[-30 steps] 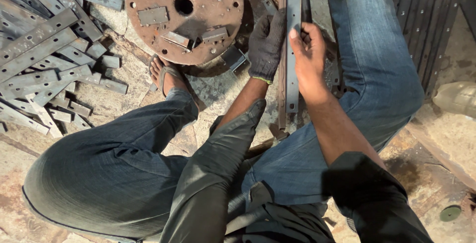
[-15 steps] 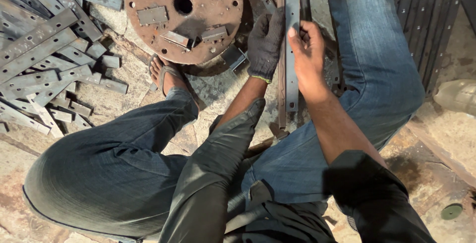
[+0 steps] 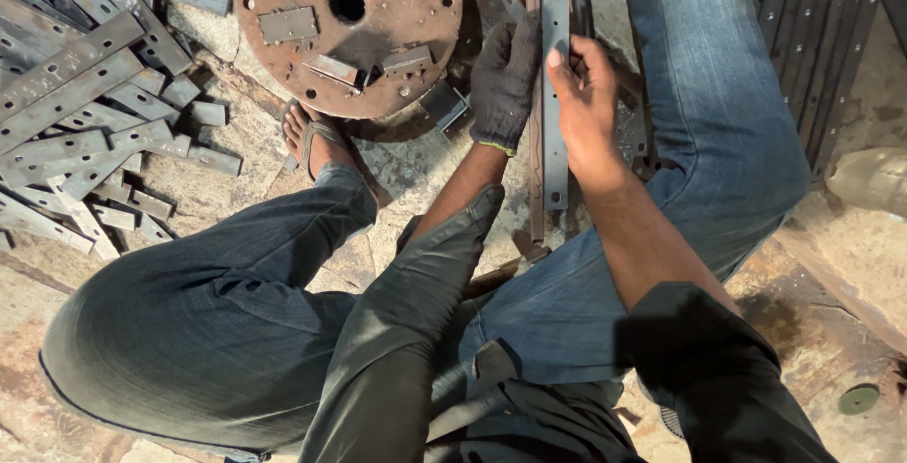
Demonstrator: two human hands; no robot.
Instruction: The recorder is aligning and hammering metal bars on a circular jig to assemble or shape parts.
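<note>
Hands barely shifted, metal strip (image 3: 554, 94) between fingers (image 3: 567, 66)

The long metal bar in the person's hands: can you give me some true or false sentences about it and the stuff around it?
1. The left hand wears a dark glove. True.
2. The right hand is gloved too. False: it is bare.
3. Both hands touch the long metal bar. True.
4. The rusty round plate lies on the person's lap. False: it lies on the ground beyond the sandalled foot.
5. Cut metal strips are piled at the left. True.
</note>
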